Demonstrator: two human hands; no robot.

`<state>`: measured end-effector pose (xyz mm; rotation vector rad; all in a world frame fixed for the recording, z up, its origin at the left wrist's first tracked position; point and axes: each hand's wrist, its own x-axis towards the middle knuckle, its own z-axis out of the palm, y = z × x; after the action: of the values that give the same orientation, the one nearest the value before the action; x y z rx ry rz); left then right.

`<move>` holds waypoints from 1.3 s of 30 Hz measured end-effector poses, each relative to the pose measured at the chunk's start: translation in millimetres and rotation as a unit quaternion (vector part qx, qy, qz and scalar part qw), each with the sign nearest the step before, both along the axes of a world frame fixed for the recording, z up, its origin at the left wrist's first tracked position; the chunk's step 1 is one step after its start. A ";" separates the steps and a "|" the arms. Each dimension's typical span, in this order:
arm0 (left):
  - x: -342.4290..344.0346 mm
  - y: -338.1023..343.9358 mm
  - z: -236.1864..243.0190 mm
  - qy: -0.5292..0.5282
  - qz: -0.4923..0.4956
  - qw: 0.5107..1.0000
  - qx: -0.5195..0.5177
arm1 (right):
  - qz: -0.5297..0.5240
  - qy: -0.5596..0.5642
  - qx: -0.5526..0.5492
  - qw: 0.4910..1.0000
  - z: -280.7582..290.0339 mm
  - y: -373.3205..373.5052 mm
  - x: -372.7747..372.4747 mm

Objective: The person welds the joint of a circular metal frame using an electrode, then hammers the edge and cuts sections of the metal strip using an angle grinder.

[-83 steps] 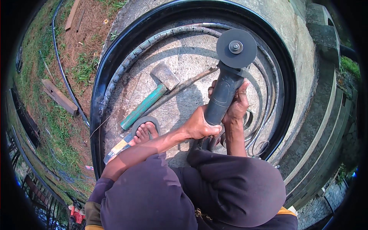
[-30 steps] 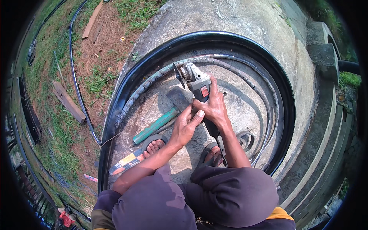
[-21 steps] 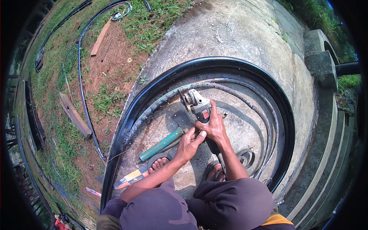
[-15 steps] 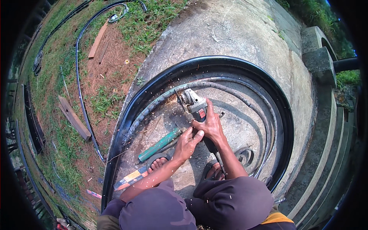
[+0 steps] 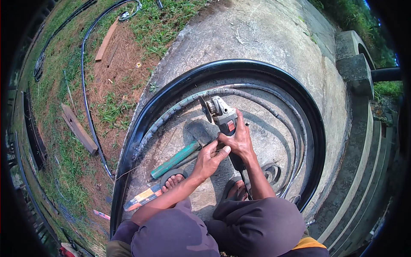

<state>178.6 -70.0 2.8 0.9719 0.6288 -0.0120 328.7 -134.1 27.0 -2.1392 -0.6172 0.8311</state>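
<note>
My right hand [image 5: 239, 141] is wrapped round a grey-and-black angle grinder [image 5: 226, 118], index finger extended along its body. My left hand [image 5: 209, 162] is closed against the grinder's lower body, just below the right one, thumb raised. The grinder's thin disc [image 5: 205, 110] is tilted on edge at a curved, notched tube [image 5: 175, 107]; whether they touch I cannot tell. A hammer with a green handle [image 5: 171, 160] lies left of my hands, beside a dark bar partly hidden by them. My sandalled feet flank the hands, with a colourful patterned strip [image 5: 143, 197] by the left foot.
A black channel rail [image 5: 257, 66] curves around the coiled tubes on the concrete [image 5: 274, 38]. Grass on the left holds planks [image 5: 79, 128], a board [image 5: 107, 38] and long black tubing [image 5: 84, 85]. Concrete blocks [image 5: 357, 75] and stepped edges [image 5: 357, 167] are at the right.
Since the oldest frame the grinder has turned from disc-up to edge-on at the notched tube, and my hands shifted their grip. Sparks flying half a second ago are no longer visible.
</note>
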 end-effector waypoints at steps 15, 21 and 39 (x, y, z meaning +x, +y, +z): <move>5.3 7.5 4.5 -0.009 0.009 1.000 0.017 | 0.007 -0.022 -0.020 1.000 -7.5 11.7 3.8; 4.7 9.7 10.4 0.020 -0.011 0.997 0.069 | 0.014 -0.008 -0.022 1.000 -4.4 10.6 3.4; 5.5 3.5 8.1 -0.019 -0.016 0.999 0.047 | -0.036 -0.010 0.030 0.999 -6.9 -3.7 2.2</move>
<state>184.0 -66.5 10.9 1.0704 0.5821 0.0072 330.9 -137.9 20.1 -2.1045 -0.5654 0.7439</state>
